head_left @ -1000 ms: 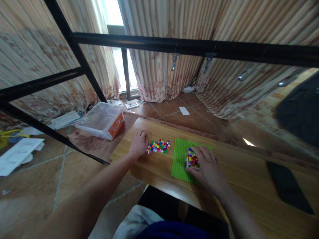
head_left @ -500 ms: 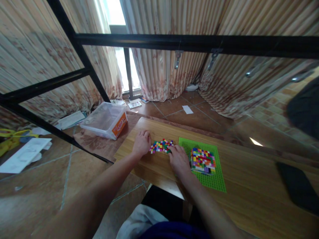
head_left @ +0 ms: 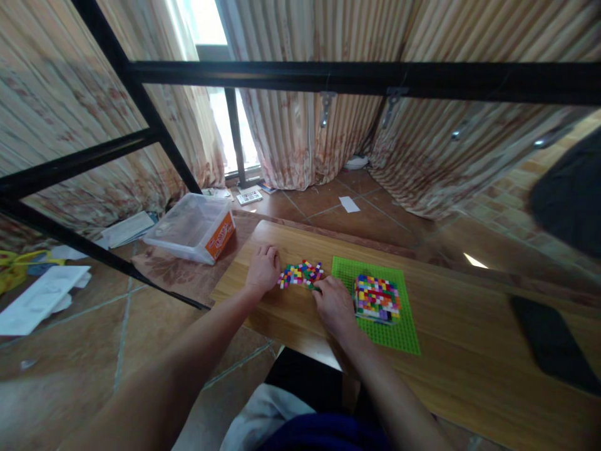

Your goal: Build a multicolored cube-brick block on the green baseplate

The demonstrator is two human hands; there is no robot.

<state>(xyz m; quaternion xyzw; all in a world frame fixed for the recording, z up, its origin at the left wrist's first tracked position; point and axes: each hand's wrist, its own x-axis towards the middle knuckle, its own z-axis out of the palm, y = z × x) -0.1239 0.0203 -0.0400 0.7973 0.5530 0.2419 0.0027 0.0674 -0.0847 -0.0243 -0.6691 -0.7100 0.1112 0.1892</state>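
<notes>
Small multicoloured toy bricks (head_left: 295, 274) lie in a loose pile on the wooden table (head_left: 282, 313). Just left of them rests my left hand (head_left: 263, 269), its fingers curled in; whatever they may hold is hidden. At the pile's right edge is my right hand (head_left: 334, 304), thumb and fingers pinched at a small green brick by the fingertips. Right of this hand lies a green studded baseplate (head_left: 406, 341). On it stands a block built of many coloured bricks (head_left: 375, 297), with a patch of red studs on top.
A dark flat phone-like slab (head_left: 554, 341) lies on the table at the right. On the floor at the left stands a clear plastic bin (head_left: 188, 228) with an orange label. A black metal frame (head_left: 305, 75) runs in front of the curtains. White papers (head_left: 42, 297) lie on the floor.
The whole view has shifted slightly, so things appear a little further left. My right hand has drawn back slightly from the loose bricks. My left hand stays in place beside them.
</notes>
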